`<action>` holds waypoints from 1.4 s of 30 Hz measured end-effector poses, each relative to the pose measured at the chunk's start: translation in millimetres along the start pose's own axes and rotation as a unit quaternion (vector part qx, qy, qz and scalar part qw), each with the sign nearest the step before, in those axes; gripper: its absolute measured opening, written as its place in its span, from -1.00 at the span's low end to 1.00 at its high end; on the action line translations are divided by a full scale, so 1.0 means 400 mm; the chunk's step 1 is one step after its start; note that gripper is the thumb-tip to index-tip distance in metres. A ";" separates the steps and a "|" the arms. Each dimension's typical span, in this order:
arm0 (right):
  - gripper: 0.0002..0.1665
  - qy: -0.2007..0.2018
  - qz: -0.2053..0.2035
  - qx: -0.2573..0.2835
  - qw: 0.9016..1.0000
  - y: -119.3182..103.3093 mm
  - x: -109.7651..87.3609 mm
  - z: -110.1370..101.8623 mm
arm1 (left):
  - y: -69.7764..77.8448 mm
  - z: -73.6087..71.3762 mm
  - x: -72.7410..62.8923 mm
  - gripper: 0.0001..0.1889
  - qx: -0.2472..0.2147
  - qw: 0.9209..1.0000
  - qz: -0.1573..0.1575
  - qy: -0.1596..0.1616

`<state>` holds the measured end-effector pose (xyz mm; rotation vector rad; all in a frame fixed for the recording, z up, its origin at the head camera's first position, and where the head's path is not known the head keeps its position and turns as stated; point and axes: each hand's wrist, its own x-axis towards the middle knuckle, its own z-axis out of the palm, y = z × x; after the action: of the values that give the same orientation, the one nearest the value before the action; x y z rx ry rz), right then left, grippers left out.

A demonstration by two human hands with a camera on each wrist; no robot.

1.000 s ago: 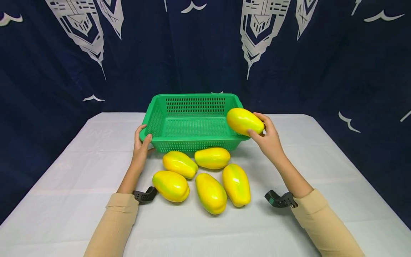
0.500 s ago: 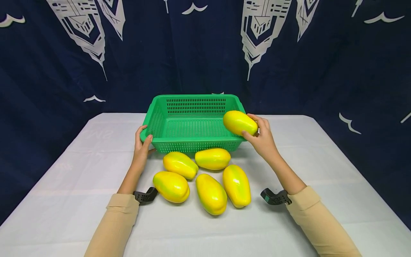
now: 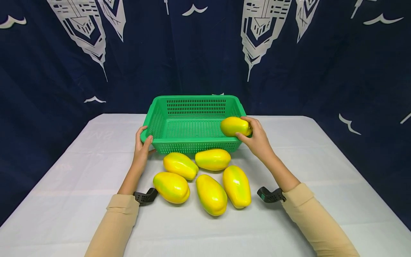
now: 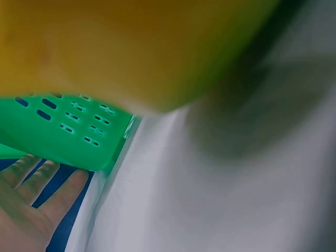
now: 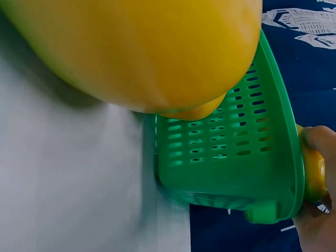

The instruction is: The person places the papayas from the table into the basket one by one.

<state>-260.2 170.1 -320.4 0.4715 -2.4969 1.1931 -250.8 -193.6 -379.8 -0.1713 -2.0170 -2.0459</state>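
Observation:
My right hand (image 3: 258, 142) grips a yellow papaya (image 3: 232, 127) by its narrow end, thumb on the near side and fingers over the far side. This papaya is inside the right end of the green plastic basket (image 3: 192, 140), below the rim level at the back. My left hand (image 3: 140, 150) holds the basket's front left corner, its thumb over the rim. Seen from the right wrist, the held papaya (image 5: 314, 173) shows beyond the basket's rim. In the left wrist view, the fingers (image 4: 65, 197) of the left hand reach along the basket's end wall (image 4: 68, 136).
Several more papayas lie on the white table in front of the basket, among them one papaya (image 3: 213, 159) close to its front wall and another papaya (image 3: 211, 195) nearer me. Behind the table (image 3: 96, 160) hangs a dark blue curtain (image 3: 205, 53) with white prints.
My right hand has moved left and down, carrying the papaya from above the basket's right rim to inside the basket. The left hand stays on its corner.

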 end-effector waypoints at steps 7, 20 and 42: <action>-0.34 -0.027 -0.003 -0.034 0.999 0.001 0.004 0.002 | -0.001 0.000 0.002 -0.46 0.000 1.000 0.000 -0.001; -0.40 -0.049 -0.001 -0.049 0.998 0.002 0.005 0.002 | -0.003 0.000 0.000 -0.46 0.002 1.000 -0.008 0.001; -0.47 -0.027 -0.001 -0.023 0.999 -0.016 -0.026 -0.008 | -0.001 -0.001 0.003 -0.46 0.014 1.000 -0.001 0.003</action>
<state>-247.6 170.3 -318.5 0.4987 -2.5627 1.1334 -252.0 -194.2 -379.7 -0.1571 -2.0431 -2.0157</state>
